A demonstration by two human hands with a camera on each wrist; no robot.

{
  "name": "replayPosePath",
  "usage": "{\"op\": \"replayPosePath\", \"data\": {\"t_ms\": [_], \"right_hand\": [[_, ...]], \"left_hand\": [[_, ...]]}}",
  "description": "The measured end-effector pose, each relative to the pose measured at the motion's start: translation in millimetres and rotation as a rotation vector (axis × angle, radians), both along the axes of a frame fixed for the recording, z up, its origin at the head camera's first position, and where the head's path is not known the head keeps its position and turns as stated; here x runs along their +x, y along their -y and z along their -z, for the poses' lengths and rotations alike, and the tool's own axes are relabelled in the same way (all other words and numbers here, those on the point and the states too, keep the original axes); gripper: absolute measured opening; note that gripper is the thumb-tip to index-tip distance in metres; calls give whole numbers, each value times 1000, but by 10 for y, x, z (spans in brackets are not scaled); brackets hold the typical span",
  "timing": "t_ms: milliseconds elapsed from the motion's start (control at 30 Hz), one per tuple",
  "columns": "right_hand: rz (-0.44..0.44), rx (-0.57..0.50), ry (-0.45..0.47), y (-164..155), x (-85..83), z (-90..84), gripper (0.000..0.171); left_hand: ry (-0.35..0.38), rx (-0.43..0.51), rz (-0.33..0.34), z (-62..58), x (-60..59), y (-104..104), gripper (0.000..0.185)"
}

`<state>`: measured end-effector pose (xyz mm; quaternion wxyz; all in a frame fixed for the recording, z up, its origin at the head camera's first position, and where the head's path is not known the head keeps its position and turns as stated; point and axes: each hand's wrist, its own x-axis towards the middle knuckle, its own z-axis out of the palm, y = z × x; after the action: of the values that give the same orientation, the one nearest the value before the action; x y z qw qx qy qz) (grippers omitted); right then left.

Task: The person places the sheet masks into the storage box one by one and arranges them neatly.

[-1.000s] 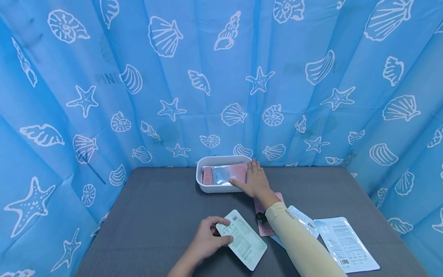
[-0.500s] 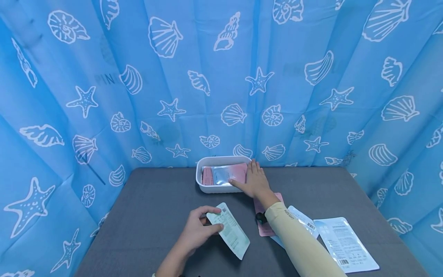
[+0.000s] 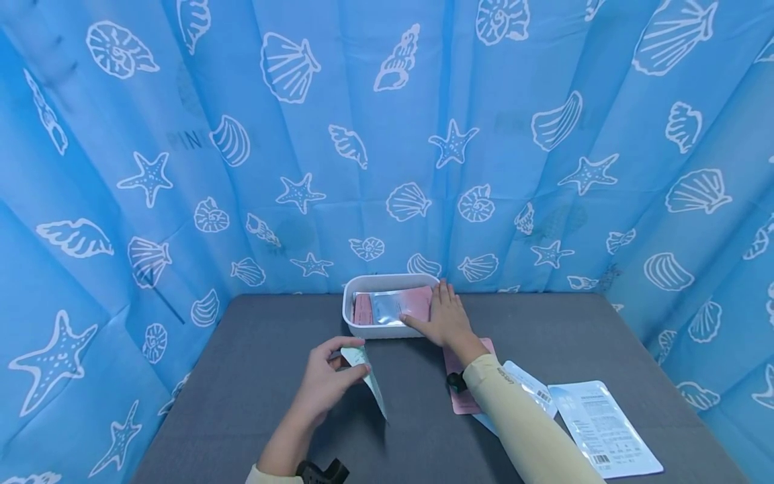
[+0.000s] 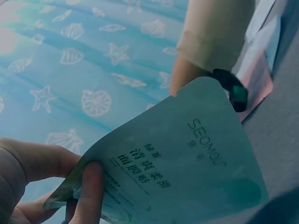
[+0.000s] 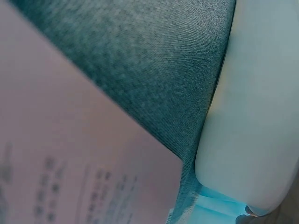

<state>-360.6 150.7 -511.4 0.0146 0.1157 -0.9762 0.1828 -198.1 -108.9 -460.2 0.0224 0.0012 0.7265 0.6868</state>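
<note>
My left hand (image 3: 323,383) pinches a pale green sachet (image 3: 367,380) by one end, lifted off the grey table and turned nearly edge-on in the head view. The left wrist view shows the sachet's printed face (image 4: 177,172) with my thumb and fingers (image 4: 91,186) on its corner. My right hand (image 3: 444,316) lies flat with straight fingers against the right end of a white tray (image 3: 357,329), touching the pink and silver packets (image 3: 393,304) inside. The right wrist view shows only the tray wall (image 5: 252,116), grey table and a pink sachet (image 5: 60,158).
A pink sachet (image 3: 461,396) lies on the grey table (image 3: 254,376) under my right forearm. Two white-and-blue sachets (image 3: 605,427) lie at the front right. Blue seashell curtains (image 3: 387,134) close in the table at the back and both sides.
My left hand has lifted the green sachet and carried it up and left, turning it from flat to nearly edge-on. My right hand has stayed at the tray.
</note>
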Motion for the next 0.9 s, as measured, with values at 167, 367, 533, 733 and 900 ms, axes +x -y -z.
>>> {"op": "replayPosePath", "data": {"t_ms": [167, 367, 533, 733, 900], "right_hand": [[-3, 7, 6, -4, 4, -10, 130], [-2, 8, 16, -5, 0, -16, 129], [1, 12, 16, -7, -7, -16, 129], [3, 11, 19, -10, 2, -16, 128], [0, 12, 16, -3, 4, -13, 128]], "left_hand": [[-33, -1, -57, -79, -58, 31, 41], [-73, -8, -120, -182, -143, 71, 44], [-119, 17, -142, -277, -217, 85, 44], [-164, 41, -146, -366, -309, 101, 42], [-183, 54, -165, -437, -365, 107, 43]]}}
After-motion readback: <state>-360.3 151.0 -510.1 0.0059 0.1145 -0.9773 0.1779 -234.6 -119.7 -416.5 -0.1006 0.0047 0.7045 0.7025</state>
